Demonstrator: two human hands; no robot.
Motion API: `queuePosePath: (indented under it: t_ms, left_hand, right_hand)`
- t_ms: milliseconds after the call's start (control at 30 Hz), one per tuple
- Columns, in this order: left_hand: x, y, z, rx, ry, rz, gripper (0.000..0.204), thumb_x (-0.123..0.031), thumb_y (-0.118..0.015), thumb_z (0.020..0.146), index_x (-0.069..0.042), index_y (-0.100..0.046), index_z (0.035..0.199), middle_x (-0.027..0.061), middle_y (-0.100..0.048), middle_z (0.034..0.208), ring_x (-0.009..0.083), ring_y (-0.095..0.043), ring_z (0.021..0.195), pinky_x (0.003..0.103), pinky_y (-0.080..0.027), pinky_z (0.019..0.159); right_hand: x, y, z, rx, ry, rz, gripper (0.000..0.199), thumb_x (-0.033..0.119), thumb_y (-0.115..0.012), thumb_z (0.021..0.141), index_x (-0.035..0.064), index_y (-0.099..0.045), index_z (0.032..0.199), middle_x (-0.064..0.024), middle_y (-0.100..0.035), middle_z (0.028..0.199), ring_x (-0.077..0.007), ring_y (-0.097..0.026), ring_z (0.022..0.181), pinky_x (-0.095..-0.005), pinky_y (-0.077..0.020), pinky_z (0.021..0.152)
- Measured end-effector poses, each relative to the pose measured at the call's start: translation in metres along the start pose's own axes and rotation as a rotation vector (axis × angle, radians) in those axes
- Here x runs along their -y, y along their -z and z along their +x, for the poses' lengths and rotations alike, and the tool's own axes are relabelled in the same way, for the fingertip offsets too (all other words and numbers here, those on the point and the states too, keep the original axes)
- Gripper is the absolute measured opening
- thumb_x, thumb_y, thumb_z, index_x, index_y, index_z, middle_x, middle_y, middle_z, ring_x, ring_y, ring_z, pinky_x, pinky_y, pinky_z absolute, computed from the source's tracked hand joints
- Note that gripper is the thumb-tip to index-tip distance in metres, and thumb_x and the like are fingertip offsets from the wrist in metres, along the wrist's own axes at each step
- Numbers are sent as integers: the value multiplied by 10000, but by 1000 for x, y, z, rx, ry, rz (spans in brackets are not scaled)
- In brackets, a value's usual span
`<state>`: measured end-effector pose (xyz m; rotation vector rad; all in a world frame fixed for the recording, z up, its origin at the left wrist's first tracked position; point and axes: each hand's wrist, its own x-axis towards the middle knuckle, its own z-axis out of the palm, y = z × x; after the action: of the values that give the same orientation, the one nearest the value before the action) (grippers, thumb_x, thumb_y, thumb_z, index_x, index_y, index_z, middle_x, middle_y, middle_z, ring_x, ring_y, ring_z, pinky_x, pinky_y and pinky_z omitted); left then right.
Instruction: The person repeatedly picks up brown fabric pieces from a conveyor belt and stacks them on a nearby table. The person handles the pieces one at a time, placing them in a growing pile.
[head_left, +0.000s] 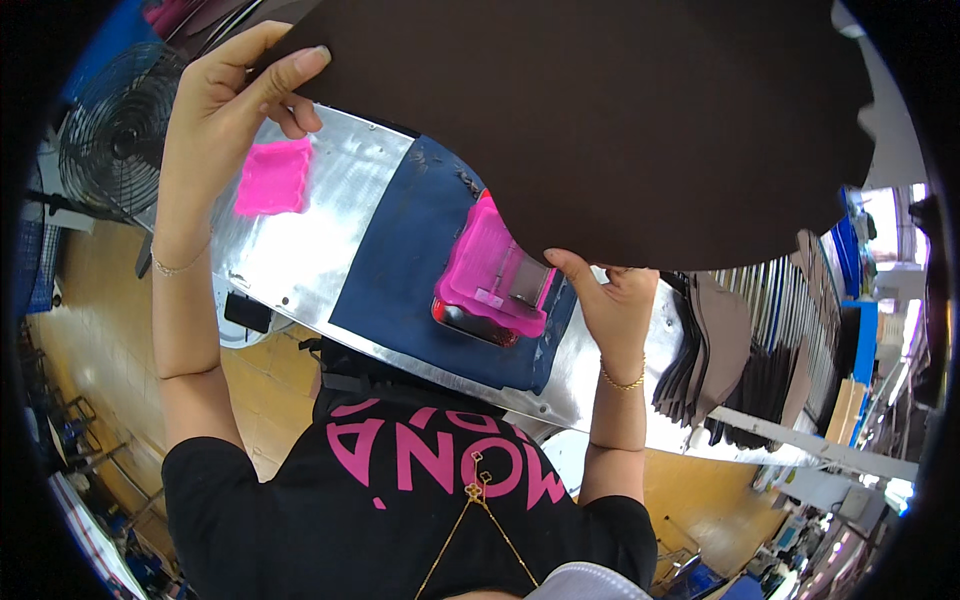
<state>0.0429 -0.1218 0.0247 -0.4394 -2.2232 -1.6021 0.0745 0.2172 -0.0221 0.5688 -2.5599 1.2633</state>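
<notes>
A large dark brown sheet, perhaps leather or foam, is raised over the table and fills the upper middle and right. Its right edge is wavy. My left hand is closed on the sheet's left corner, thumb on top. My right hand pinches the near edge, its fingers partly hidden beneath. Just left of that hand, a pink scalloped tray rests on a black and red object that it partly covers. A small greyish plate lies at the tray's right side. Beneath them is a dark blue mat.
The mat lies on a shiny metal table. A second pink wavy-edged piece is at its left. Several dark cut pieces hang or stack at the right, beside a white rail. A black fan stands far left.
</notes>
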Motion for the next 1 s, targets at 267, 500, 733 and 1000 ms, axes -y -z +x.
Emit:
queuePosePath:
  t_ms: [267, 500, 733, 1000]
  left_hand:
    - [21, -17, -20, 214, 175, 20, 134, -46, -602, 889, 36, -619, 993, 57, -634, 726, 90, -604, 570, 204, -465, 510]
    - [24, -86, -22, 458, 12, 259, 108, -70, -657, 803, 27, -614, 786, 78, -543, 659, 201, -575, 560, 294, -438, 515]
    - [-1, -155, -14, 610, -394, 282, 67, -92, -716, 689, -66, -671, 731, 36, -505, 775, 226, -518, 751, 339, -427, 610]
    - [-19, -235, 24, 597, -638, 172, 47, -131, -672, 748, -99, -685, 717, 68, -501, 850, 256, -484, 865, 374, -408, 750]
  right_hand:
    - [-17, 15, -25, -4, 104, -279, 152, 124, -769, 724, 30, -720, 833, -96, -694, 808, -234, -642, 673, -299, -474, 613]
    - [-56, 50, -91, 87, -96, -417, 183, 103, -774, 721, 30, -717, 879, -103, -697, 889, -239, -643, 749, -292, -480, 687]
    - [-85, 106, -187, -191, -512, -269, 252, 36, -792, 697, 5, -692, 926, -57, -694, 893, -152, -593, 791, -288, -456, 780]
    - [-41, 185, -195, -346, -722, -144, 149, 74, -700, 814, -43, -629, 875, -39, -631, 825, -122, -537, 745, -245, -437, 709]
